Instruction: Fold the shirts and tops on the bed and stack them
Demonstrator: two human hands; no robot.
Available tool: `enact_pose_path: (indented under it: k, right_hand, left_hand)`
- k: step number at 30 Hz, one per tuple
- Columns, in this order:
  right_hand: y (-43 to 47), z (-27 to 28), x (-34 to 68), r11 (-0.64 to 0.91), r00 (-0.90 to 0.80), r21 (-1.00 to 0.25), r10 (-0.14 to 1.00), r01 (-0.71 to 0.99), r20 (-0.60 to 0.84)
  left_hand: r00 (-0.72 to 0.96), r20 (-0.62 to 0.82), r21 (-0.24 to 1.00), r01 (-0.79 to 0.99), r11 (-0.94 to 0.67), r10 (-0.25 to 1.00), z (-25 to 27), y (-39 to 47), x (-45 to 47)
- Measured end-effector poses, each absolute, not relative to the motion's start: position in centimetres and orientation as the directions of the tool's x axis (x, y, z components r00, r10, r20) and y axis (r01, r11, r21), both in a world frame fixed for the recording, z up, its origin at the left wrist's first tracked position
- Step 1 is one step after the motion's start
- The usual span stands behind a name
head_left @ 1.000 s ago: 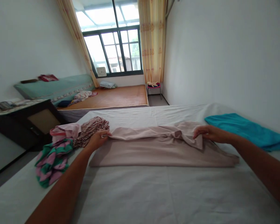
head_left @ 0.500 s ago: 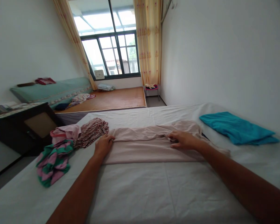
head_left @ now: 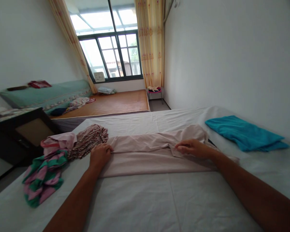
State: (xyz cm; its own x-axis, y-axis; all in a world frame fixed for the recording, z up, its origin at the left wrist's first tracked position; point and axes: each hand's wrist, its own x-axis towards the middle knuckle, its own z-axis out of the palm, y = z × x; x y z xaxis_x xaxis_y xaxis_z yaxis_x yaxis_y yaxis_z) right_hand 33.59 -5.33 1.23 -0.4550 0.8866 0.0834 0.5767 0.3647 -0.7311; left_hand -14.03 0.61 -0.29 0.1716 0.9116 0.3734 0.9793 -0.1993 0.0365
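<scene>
A pale pink garment [head_left: 140, 161] lies across the bed in front of me, its far part folded over toward me in a long band. At its left end my left hand [head_left: 101, 153] is closed on the folded edge, fingertips curled at the fabric. My right hand [head_left: 190, 148] pinches a small corner of the cloth near the right-hand part of the band. Wrinkles run along the upper layer, and a dark bit shows beneath its right end. The garment's kind cannot be made out fully; part of its right side is behind my right forearm.
Left of the garment lie a striped crumpled cloth [head_left: 90, 138], a pink cloth [head_left: 62, 141] and a green-and-pink garment [head_left: 44, 177]. A folded turquoise cloth [head_left: 244, 133] rests at the right. White sheeting [head_left: 140, 203] covers the bed. A dark cabinet [head_left: 21, 135] stands at the left.
My right hand has lifted and turned up a small corner of the pink cloth. My left hand has shifted slightly left in view with the fabric's left end, as the view turned slightly.
</scene>
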Motion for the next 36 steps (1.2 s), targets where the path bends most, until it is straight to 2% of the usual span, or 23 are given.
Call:
enact_pose_path:
  k: [3,5,7,10,14,16,19,24,28,30,32,34,36]
  right_hand:
    - [-3.0,1.4,36.8,0.264,-0.133,-0.768,0.964,0.584,0.23]
    - [-1.0,1.6,39.6,0.217,0.1,-0.757,0.932,0.616,0.349]
    - [1.1,1.7,42.0,0.122,0.22,-0.686,0.894,0.718,0.389]
    - [3.2,1.4,43.9,-0.035,0.255,-0.551,0.91,0.834,0.327]
    - [3.9,0.1,44.1,-0.063,0.222,-0.525,0.944,0.849,0.244]
    - [3.8,-0.7,44.2,-0.091,0.225,-0.497,0.95,0.863,0.216]
    - [3.6,-1.7,45.4,-0.195,0.324,-0.445,0.917,0.874,0.234]
    - [3.4,-3.0,48.0,-0.371,0.461,-0.352,0.86,0.859,0.218]
    - [3.2,-3.4,48.1,-0.342,0.428,-0.332,0.873,0.879,0.235]
    - [3.0,-2.6,47.3,-0.272,0.376,-0.32,0.864,0.908,0.335]
    - [2.5,-1.0,45.8,-0.137,0.273,-0.327,0.866,0.935,0.418]
    - [1.4,0.9,43.2,0.059,0.089,-0.385,0.931,0.921,0.354]
    - [-0.1,2.3,39.8,0.236,-0.186,-0.472,0.971,0.849,0.15]
  left_hand:
    - [0.151,0.377,0.054,0.981,-0.184,0.914,-0.7,0.7,-14.3]
    - [0.149,0.417,0.047,0.982,-0.185,0.897,-0.8,1.1,-14.6]
    - [0.163,0.462,0.024,0.98,-0.196,0.872,-0.8,1.8,-14.6]
    - [0.229,0.459,-0.023,0.969,-0.247,0.858,-0.6,3.3,-13.9]
    - [0.338,0.319,-0.046,0.939,-0.342,0.885,-0.8,4.9,-12.2]
    - [0.32,0.223,-0.025,0.946,-0.323,0.921,-1.3,5.3,-11.7]
    - [0.24,0.118,-0.005,0.971,-0.241,0.964,-2.2,5.3,-11.5]
    - [0.145,0.06,-0.034,0.989,-0.143,0.988,-2.4,5.1,-11.2]
    - [0.137,0.08,-0.035,0.99,-0.135,0.987,-2.3,4.9,-10.9]
    - [0.146,0.132,-0.02,0.989,-0.144,0.981,-2.3,4.8,-11.0]
    - [0.181,0.225,-0.005,0.983,-0.184,0.957,-2.3,4.6,-11.2]
    - [0.249,0.318,0.004,0.964,-0.264,0.915,-2.2,4.3,-11.3]
    - [0.326,0.356,0.015,0.935,-0.355,0.876,-2.0,4.0,-11.3]
